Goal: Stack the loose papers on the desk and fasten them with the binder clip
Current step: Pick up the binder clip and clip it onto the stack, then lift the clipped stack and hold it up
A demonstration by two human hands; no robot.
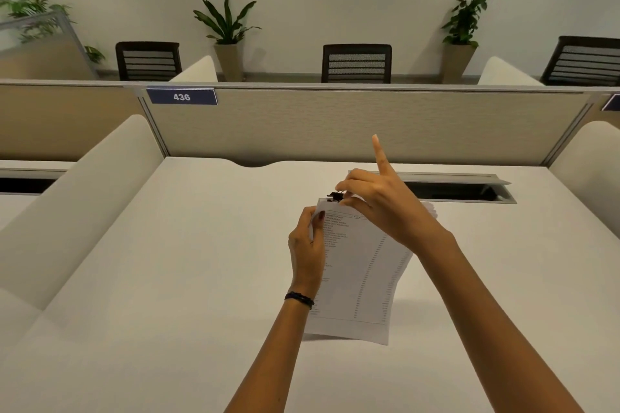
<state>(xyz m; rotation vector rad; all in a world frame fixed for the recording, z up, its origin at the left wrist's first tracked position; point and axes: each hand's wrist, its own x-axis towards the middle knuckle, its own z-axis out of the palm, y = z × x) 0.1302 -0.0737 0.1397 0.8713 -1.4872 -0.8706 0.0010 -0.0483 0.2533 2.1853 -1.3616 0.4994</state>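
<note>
A stack of printed white papers (364, 265) is held up above the white desk (188, 261), tilted, its top edge away from me. My left hand (307, 250) grips the stack's left edge, thumb on the printed face. A small black binder clip (334, 196) sits on the stack's top left corner. My right hand (385, 208) pinches the clip between thumb and fingers, with one finger pointing straight up. Part of the stack's right side is hidden behind my right hand.
A cable tray slot (453, 191) with its lid raised lies in the desk behind the papers. A beige partition (352, 124) with a blue "436" label (182, 97) closes the far edge. Curved white dividers (84, 198) flank the desk at both sides.
</note>
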